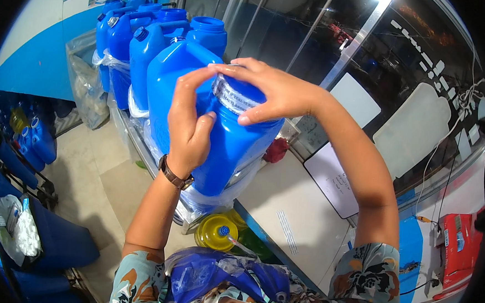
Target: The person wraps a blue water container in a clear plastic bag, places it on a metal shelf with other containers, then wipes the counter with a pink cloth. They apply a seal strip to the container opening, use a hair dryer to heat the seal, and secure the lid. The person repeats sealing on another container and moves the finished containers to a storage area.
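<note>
A large blue water jug stands upright in front of me, with clear plastic around its lower part. Around its blue cap runs a printed shrink seal band. My left hand, with a watch on the wrist, curves around the left side of the band, index finger arched up to the rim and thumb by the neck. From the right, my right hand arches over the cap, its thumb pressed on the band's front edge and its fingers at the far side, partly hidden.
More blue jugs crowd the metal-edged stand behind. Below the jug sits a yellow-tinted round bottle. A white counter with a whiteboard lies to the right, near a red package. Blue containers line the left.
</note>
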`<state>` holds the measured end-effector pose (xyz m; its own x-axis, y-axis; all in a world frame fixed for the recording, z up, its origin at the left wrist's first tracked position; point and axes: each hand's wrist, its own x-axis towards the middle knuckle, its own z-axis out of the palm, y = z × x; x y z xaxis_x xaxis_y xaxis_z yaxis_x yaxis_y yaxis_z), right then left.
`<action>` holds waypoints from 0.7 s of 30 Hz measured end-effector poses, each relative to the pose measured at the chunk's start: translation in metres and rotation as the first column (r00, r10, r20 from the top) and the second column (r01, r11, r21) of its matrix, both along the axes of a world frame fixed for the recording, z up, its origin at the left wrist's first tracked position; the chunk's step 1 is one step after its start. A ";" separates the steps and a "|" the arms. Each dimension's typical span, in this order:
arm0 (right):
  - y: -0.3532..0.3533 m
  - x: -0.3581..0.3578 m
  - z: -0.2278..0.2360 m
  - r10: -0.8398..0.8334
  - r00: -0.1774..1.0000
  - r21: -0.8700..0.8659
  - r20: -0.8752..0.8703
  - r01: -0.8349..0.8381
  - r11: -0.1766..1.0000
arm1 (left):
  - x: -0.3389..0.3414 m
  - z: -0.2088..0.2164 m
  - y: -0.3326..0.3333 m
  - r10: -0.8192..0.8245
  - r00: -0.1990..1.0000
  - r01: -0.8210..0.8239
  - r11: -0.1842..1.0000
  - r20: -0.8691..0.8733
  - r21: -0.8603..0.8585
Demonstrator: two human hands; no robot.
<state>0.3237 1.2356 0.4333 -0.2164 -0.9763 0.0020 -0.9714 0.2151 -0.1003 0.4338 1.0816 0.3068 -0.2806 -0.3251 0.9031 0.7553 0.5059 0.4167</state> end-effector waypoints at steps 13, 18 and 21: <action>-0.003 0.001 0.013 0.008 0.992 -0.037 0.123 -0.003 0.999 | -0.014 -0.021 0.007 0.223 0.965 -0.207 0.971 0.141 -0.118; -0.002 0.011 -0.004 -0.129 0.987 -0.160 0.094 0.143 0.977 | -0.012 -0.021 0.004 0.192 0.972 -0.179 0.979 0.137 -0.102; -0.004 -0.003 0.001 0.014 0.989 -0.160 0.147 0.010 0.987 | -0.012 -0.020 0.003 0.189 0.971 -0.174 0.979 0.146 -0.105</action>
<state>0.3206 1.2321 0.4340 -0.2240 -0.9664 0.1261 -0.9440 0.1830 -0.2747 0.4218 1.0846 0.2863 -0.3627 -0.3020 0.8816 0.5775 0.6696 0.4670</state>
